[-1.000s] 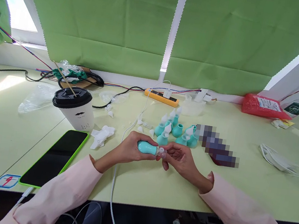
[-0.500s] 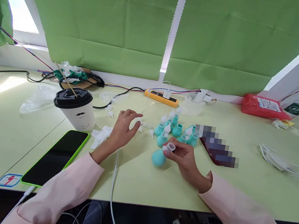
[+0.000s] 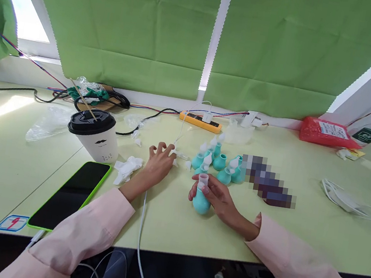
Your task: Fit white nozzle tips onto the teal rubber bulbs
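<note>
My right hand [image 3: 214, 194] is wrapped round a teal bulb [image 3: 201, 204] whose translucent white neck [image 3: 203, 179] points up. Left of it, my left hand [image 3: 161, 163] is palm down, fingers bent, over small clear pieces [image 3: 183, 156] on the table; whether it grips one is hidden. Behind my right hand stand several teal bulbs [image 3: 224, 176], most with white pointed tips [image 3: 234, 163]. One teal bulb [image 3: 219, 162] among them has an open mouth and no tip.
A lidded paper cup [image 3: 99, 144], a phone [image 3: 70, 196] and crumpled tissue [image 3: 127, 170] lie left. Behind is an orange power strip [image 3: 200, 121]. A blurred-out dark object [image 3: 271, 184], white cable [image 3: 347, 200] and red package [image 3: 327, 132] are right. A white cable [image 3: 141, 225] crosses the front edge.
My right hand now holds the bulb upright with its white neck facing up; before, the bulb lay tilted. My left hand has lowered onto the small pieces and its fingers have curled.
</note>
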Tool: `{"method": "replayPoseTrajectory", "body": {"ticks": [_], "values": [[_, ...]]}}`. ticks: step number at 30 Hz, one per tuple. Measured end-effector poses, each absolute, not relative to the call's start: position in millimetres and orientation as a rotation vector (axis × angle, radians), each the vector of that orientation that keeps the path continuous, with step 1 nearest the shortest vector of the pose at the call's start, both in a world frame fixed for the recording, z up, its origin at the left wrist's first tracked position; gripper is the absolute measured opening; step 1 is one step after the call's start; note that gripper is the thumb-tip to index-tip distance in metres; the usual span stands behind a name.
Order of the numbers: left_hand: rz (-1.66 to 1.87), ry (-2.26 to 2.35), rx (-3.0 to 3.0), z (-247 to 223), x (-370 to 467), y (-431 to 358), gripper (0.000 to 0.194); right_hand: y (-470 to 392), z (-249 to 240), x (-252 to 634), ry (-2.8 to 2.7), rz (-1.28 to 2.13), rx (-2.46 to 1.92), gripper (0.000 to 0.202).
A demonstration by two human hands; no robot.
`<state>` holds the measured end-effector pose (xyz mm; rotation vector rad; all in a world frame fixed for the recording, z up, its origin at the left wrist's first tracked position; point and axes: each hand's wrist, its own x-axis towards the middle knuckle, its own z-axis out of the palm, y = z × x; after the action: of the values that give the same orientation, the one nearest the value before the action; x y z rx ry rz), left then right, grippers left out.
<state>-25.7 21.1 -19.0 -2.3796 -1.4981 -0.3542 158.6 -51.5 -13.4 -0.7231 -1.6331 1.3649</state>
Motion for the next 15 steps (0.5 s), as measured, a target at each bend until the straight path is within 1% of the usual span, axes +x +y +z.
{"method": "replayPoseTrajectory", "body": {"ticks": [4, 6, 7, 10, 12, 15], "values": [[-0.390, -1.369, -2.545, -12.9, -26.0, 18.5, 0.018, -52.2, -15.4, 157.4, -1.640, 1.393, -0.722, 0.032], [-0.545, -1.334, -2.637, -8.6, -23.7, 13.1, 0.018, -53.8, -13.8, 157.3, -1.669, 1.374, -0.770, 0.030], [-0.707, -1.343, -2.659, -6.2, -22.1, 9.7, 0.019, -54.8, -12.9, 157.3, -1.680, 1.357, -0.807, 0.029], [-1.360, -1.459, -2.717, 1.1, -16.9, -1.4, 0.027, -56.5, -11.6, 157.3, -1.666, 1.310, -0.914, 0.023], [-1.728, -1.592, -2.862, 5.5, -14.2, -7.5, 0.025, -56.1, -12.5, 157.2, -1.641, 1.295, -0.938, 0.021], [-2.032, -1.726, -3.206, 10.9, -12.5, -13.3, 0.023, -54.2, -14.9, 156.8, -1.616, 1.281, -0.940, 0.019]]}}
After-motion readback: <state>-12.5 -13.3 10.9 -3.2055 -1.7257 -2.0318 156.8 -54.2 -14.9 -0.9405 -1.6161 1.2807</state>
